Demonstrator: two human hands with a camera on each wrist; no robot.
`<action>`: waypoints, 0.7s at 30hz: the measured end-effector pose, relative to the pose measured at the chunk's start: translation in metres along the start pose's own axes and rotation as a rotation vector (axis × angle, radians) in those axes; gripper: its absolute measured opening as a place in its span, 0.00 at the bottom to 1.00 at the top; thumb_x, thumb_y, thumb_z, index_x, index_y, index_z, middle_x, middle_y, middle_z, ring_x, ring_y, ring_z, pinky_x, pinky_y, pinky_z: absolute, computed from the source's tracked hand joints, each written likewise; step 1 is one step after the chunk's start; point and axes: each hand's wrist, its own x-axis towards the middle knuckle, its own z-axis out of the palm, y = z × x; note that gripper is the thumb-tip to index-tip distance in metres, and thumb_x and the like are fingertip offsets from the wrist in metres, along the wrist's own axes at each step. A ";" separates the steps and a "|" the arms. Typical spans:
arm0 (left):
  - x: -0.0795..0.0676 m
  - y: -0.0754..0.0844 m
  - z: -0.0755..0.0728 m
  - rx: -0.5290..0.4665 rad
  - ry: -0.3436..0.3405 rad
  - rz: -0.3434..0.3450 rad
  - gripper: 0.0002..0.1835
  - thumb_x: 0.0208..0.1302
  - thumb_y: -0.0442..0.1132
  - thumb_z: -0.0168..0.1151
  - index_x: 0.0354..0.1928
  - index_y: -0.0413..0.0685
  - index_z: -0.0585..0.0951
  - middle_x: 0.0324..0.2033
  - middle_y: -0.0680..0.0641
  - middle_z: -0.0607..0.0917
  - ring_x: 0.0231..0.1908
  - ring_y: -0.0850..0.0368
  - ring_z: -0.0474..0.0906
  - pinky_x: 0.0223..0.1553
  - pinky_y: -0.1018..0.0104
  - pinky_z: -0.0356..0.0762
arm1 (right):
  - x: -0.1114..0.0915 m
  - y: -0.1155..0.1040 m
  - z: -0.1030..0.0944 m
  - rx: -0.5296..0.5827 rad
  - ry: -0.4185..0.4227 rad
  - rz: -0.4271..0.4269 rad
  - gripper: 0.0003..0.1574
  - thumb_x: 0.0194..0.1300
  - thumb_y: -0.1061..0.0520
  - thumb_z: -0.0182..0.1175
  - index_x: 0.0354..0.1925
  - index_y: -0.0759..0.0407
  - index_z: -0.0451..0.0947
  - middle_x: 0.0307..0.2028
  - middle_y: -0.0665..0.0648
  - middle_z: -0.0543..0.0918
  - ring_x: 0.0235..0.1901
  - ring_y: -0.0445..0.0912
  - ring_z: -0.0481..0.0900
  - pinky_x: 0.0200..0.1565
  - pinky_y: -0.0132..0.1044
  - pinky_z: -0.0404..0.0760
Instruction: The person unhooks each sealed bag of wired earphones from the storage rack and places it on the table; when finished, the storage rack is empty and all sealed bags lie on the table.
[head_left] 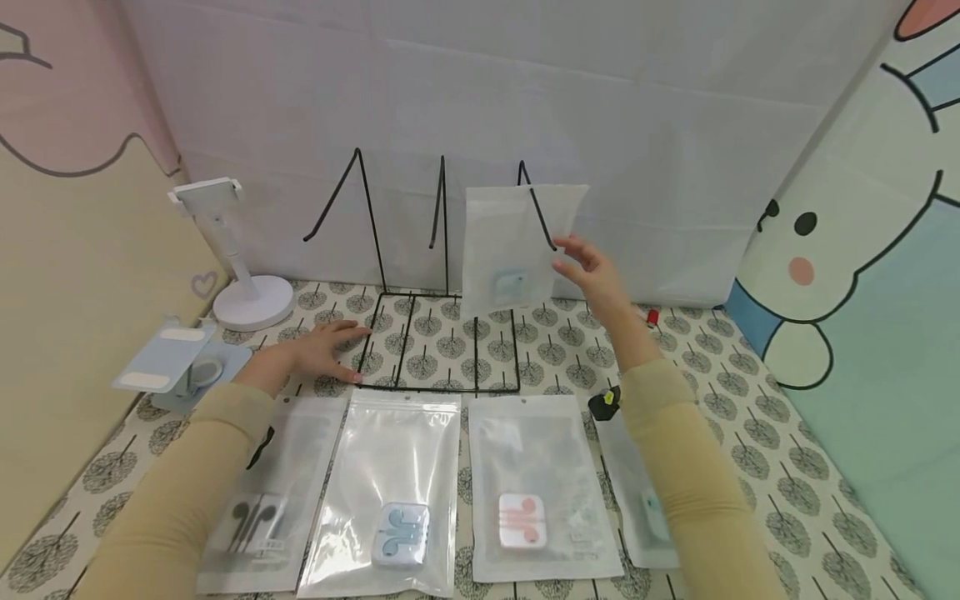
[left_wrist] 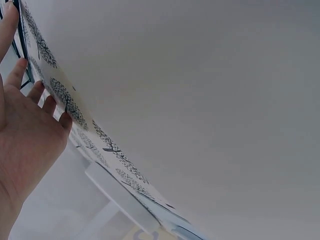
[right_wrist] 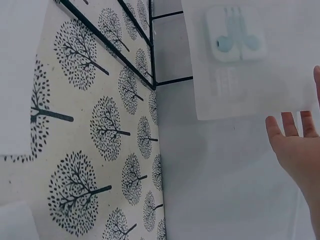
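A frosted zip bag hangs from the right hook of a black wire rack. Inside it, a case with pale blue earphones shows through the plastic. My right hand is at the bag's right edge, with thumb and fingers apart close to the hook's tip. On the other side, my left hand has its fingers spread, the fingertips at the left bar of the rack's base. The middle hook and the left hook carry nothing.
Several more zip bags lie in a row before the rack, among them one with pink earphones and one with blue earphones. A white stand and a light blue stand are at the left. Behind the rack hangs a white cloth.
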 end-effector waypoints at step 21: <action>0.001 -0.004 0.001 0.011 0.005 0.012 0.53 0.51 0.64 0.65 0.73 0.52 0.53 0.73 0.37 0.44 0.68 0.25 0.36 0.56 0.20 0.38 | -0.008 0.044 0.008 0.059 0.002 -0.002 0.25 0.62 0.58 0.63 0.58 0.52 0.75 0.70 0.51 0.61 0.74 0.45 0.41 0.70 0.49 0.57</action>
